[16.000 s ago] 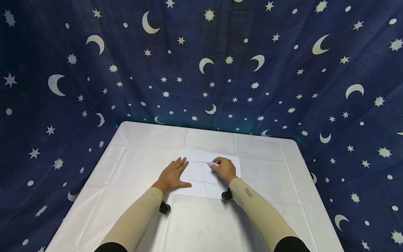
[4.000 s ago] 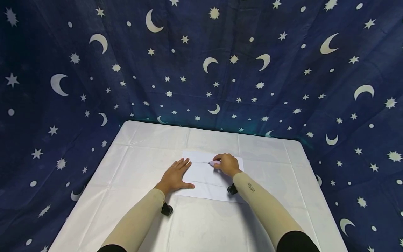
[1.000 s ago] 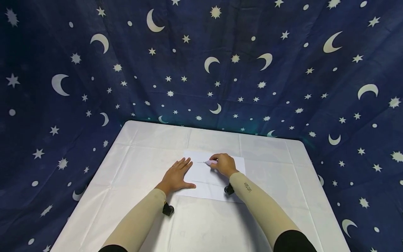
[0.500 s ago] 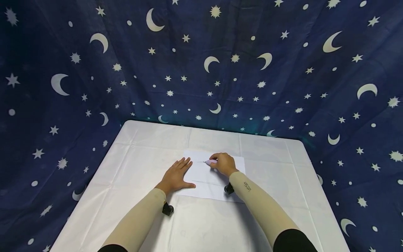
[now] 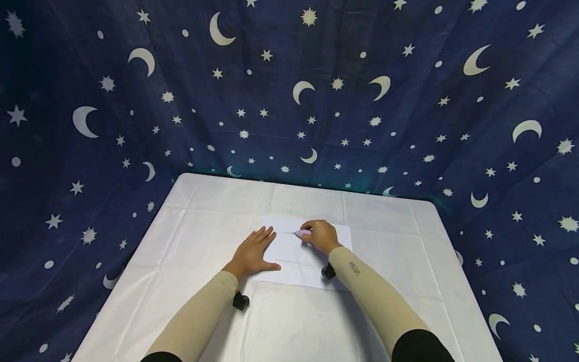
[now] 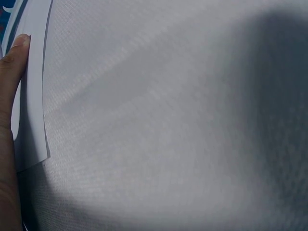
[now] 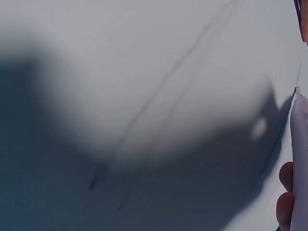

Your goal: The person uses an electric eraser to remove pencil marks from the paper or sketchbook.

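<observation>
My left hand (image 5: pixel 251 254) rests flat with spread fingers on the left side of a white paper sheet (image 5: pixel 289 254). My right hand (image 5: pixel 323 236) grips a lilac pen-shaped tool (image 5: pixel 304 233) whose tip points left, at a thin line (image 5: pixel 287 233) near the sheet's far edge. In the right wrist view, the tool (image 7: pixel 301 144) has a thick body and a narrow grey tip; its exact kind is unclear. Fingers (image 7: pixel 285 207) curl against its side. A blurred dark line (image 7: pixel 154 101) crosses the paper there. The left wrist view shows my thumb (image 6: pixel 14 62) on the sheet (image 6: pixel 33 125).
A creased white cloth (image 5: pixel 217 201) covers the table under the sheet. Behind it hangs a dark blue curtain (image 5: pixel 271 90) with moons and stars. Small black cameras (image 5: pixel 241 300) sit at both wrists, and the right arm shades part of the sheet.
Compared with four seconds ago, my right hand and the tool sit slightly farther left along the line. Over the last second they barely move. My left hand keeps its place on the paper.
</observation>
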A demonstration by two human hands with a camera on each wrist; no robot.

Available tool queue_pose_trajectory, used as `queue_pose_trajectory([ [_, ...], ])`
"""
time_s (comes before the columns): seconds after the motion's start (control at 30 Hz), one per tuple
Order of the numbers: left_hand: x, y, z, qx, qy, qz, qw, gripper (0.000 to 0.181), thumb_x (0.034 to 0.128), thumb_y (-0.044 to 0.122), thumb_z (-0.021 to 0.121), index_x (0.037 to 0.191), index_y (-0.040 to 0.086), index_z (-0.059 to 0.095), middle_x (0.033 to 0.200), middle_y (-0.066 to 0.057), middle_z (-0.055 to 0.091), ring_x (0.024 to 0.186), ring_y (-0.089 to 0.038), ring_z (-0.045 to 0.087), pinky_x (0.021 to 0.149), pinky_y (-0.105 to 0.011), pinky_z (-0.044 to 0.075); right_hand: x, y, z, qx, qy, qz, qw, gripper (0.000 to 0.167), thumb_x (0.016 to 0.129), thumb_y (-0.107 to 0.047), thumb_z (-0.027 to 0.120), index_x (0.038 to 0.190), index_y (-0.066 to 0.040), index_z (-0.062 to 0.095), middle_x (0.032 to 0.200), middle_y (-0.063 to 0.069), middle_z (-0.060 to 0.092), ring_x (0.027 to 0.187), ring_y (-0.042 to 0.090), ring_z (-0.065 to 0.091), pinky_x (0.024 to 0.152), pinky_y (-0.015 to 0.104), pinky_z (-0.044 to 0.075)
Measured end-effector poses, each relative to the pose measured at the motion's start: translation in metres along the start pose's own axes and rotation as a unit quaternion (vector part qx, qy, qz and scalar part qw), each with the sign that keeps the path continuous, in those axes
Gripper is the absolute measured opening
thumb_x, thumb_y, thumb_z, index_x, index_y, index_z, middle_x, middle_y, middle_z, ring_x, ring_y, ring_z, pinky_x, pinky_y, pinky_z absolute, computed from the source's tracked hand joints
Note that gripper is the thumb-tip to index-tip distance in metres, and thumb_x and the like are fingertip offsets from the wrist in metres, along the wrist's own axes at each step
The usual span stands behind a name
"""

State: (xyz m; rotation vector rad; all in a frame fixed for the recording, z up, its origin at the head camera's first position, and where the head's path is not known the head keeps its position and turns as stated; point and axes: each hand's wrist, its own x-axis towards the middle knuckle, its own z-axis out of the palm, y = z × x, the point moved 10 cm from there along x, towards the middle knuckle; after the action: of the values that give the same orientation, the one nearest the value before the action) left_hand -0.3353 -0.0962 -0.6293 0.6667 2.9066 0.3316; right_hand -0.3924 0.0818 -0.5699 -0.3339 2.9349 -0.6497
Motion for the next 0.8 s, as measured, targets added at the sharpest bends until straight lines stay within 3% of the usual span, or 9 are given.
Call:
queue_pose_trajectory([
  [0.8, -0.0013, 0.0018, -0.0037, -0.008, 0.009, 0.008, 0.9999, 0.111, 0.0729, 0.084, 0.055, 0.157, 0.017, 0.028, 0.165, 0.0, 0.019, 0.153, -0.023, 0.013, 0.123, -0.043, 0.017, 0.0041, -0.0078, 0.005, 0.003, 0.008, -0.018, 0.9998, 0.022, 0.082, -0.028, 0.079, 0.102, -0.019, 0.078, 0.099, 0.0, 0.075, 0.093, 0.02, 0.067, 0.082, 0.04, 0.054],
])
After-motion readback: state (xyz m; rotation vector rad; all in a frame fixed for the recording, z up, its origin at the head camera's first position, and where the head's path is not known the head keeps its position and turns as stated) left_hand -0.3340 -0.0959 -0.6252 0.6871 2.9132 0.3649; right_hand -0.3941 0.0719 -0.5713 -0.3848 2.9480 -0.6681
